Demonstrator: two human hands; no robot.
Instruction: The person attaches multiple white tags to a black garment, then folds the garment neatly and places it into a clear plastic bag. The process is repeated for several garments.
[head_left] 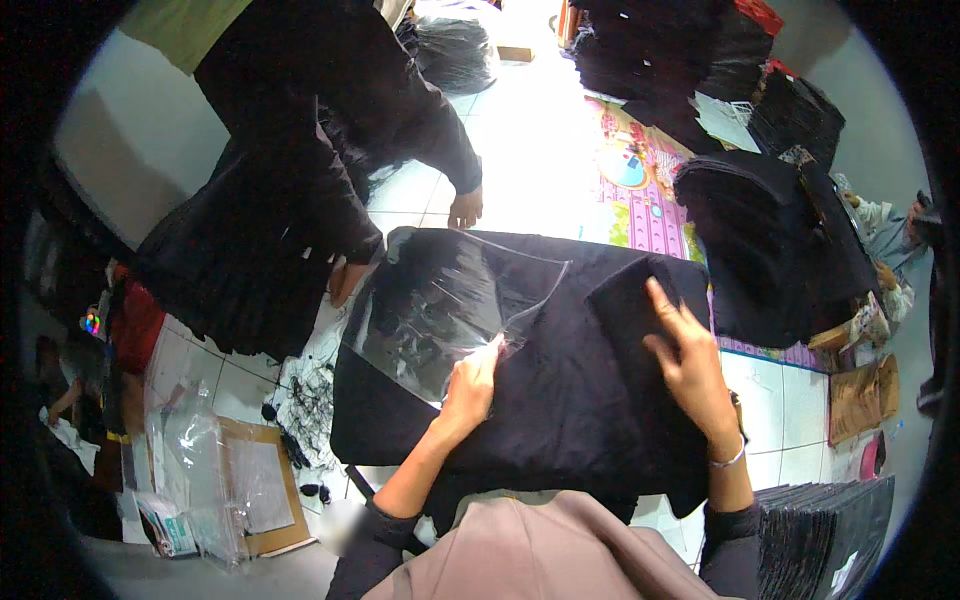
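A table covered with black cloth [540, 430] stands in front of me. On its left half lies a clear plastic bag [430, 315], and the closed fingers of my left hand [470, 388] pinch its near right edge. A folded black cloth piece [625, 305] lies on the right side of the table. My right hand [692, 370] is over its right part, fingers apart and not gripping it. Whether the palm presses on the cloth cannot be made out. Part of the piece is hidden under that hand.
Across the table on the left, a person in black bends over, one hand [465, 208] near the far edge. Black cloth piles [745, 240] lie on a colourful mat [650, 185]. Flat black packages [825, 530] stand at lower right. Cardboard [285, 480] and loose threads [312, 400] lie left.
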